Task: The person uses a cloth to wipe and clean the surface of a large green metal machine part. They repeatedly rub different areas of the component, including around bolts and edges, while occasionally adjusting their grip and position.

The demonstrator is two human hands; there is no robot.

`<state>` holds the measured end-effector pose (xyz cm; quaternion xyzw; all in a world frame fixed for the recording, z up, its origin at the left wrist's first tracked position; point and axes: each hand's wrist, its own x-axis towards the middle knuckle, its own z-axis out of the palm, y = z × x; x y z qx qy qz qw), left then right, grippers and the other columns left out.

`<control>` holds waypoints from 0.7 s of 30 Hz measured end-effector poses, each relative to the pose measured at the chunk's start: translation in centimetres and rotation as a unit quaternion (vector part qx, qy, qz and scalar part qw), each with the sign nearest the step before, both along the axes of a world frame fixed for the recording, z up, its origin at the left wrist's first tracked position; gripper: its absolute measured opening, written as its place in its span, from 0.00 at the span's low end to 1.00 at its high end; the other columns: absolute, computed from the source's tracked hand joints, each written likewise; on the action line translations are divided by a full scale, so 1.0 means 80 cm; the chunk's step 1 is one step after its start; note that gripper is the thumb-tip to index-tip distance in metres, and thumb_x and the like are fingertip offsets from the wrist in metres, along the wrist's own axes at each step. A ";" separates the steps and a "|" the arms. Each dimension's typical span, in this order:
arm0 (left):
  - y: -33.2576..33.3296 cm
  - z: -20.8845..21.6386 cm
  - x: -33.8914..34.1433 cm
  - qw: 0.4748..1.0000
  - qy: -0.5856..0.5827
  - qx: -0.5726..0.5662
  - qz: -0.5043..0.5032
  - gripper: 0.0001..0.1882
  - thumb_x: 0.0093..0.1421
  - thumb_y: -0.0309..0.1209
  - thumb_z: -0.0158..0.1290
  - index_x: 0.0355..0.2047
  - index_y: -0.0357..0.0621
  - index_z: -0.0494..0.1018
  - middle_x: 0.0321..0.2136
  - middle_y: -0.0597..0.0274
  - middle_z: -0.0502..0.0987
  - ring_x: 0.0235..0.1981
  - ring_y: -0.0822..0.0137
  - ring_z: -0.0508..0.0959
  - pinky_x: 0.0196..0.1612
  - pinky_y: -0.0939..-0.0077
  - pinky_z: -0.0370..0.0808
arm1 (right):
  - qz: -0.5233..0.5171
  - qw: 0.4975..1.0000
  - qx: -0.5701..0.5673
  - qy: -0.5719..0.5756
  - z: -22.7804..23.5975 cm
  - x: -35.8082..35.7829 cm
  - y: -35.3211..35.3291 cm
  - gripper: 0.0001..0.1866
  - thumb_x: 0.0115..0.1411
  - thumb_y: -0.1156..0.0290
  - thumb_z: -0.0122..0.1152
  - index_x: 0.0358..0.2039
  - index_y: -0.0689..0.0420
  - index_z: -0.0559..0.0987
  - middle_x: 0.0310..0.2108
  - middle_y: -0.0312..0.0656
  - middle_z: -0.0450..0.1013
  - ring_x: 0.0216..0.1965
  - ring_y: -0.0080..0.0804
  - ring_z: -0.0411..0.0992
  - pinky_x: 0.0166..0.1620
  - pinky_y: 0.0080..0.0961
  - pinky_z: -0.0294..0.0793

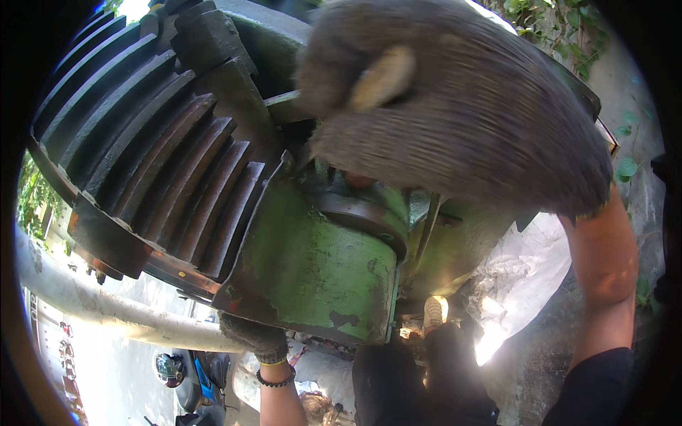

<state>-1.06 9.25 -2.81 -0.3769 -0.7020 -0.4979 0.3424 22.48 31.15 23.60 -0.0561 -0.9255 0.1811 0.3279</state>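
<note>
A large dark gear wheel with thick curved teeth fills the left side. A chipped green metal guard stands against its right edge. My right hand, in a dark grey knitted glove, is very near the camera, over the machine's upper middle. Motion blurs it, and its fingers cannot be made out. A tan patch shows on the glove. My left hand, gloved too, is at the guard's lower left edge beneath the gear. The metal hides its fingers, so its grip cannot be told. A dark beaded bracelet circles my left wrist.
A pale pipe runs along the lower left. Beyond it stand a motorcycle and a helmet. White sheeting lies right of the machine, by a wall with vines. My light shoe shows below the guard.
</note>
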 end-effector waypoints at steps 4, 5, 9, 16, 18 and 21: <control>-0.001 -0.004 -0.001 0.995 -0.092 0.010 -0.034 0.15 0.59 0.31 0.59 0.43 0.34 0.75 0.34 0.50 0.79 0.35 0.56 0.79 0.40 0.64 0.75 | -0.007 0.999 0.021 -0.040 -0.014 -0.040 0.015 0.13 0.57 0.72 0.70 0.43 0.57 0.82 0.42 0.43 0.81 0.44 0.31 0.80 0.47 0.33 0.81; -0.003 -0.004 -0.001 0.995 -0.095 0.006 -0.029 0.15 0.59 0.31 0.59 0.43 0.34 0.75 0.34 0.50 0.79 0.35 0.56 0.80 0.40 0.64 0.76 | -0.007 0.999 0.026 -0.044 -0.017 -0.045 0.019 0.13 0.57 0.72 0.70 0.44 0.57 0.82 0.42 0.43 0.81 0.44 0.31 0.80 0.47 0.32 0.81; -0.007 -0.007 -0.004 0.999 -0.018 -0.026 0.006 0.16 0.59 0.31 0.59 0.44 0.34 0.75 0.34 0.50 0.79 0.35 0.56 0.80 0.40 0.64 0.76 | -0.025 0.998 0.030 -0.053 -0.037 -0.049 0.017 0.13 0.58 0.72 0.68 0.44 0.57 0.82 0.42 0.43 0.81 0.43 0.31 0.80 0.46 0.32 0.81; -0.010 -0.016 -0.008 0.997 0.040 -0.051 0.032 0.16 0.59 0.31 0.59 0.44 0.34 0.75 0.34 0.51 0.80 0.35 0.56 0.80 0.40 0.65 0.76 | -0.042 0.998 0.035 -0.041 -0.053 -0.034 0.015 0.12 0.59 0.72 0.66 0.45 0.57 0.82 0.42 0.43 0.81 0.42 0.31 0.80 0.45 0.31 0.82; -0.010 -0.017 -0.007 0.997 0.051 -0.054 0.037 0.16 0.59 0.31 0.59 0.45 0.34 0.75 0.34 0.51 0.80 0.35 0.56 0.80 0.40 0.65 0.76 | -0.041 0.998 0.036 -0.039 -0.054 -0.031 0.014 0.12 0.60 0.73 0.66 0.45 0.57 0.82 0.42 0.43 0.81 0.42 0.30 0.80 0.45 0.30 0.82; -0.010 -0.017 -0.005 0.995 0.065 -0.058 0.043 0.16 0.59 0.31 0.59 0.45 0.34 0.75 0.34 0.51 0.80 0.34 0.56 0.80 0.40 0.65 0.76 | -0.048 0.998 0.034 -0.035 -0.055 -0.024 0.006 0.12 0.60 0.73 0.65 0.46 0.57 0.82 0.42 0.43 0.81 0.41 0.30 0.80 0.44 0.30 0.82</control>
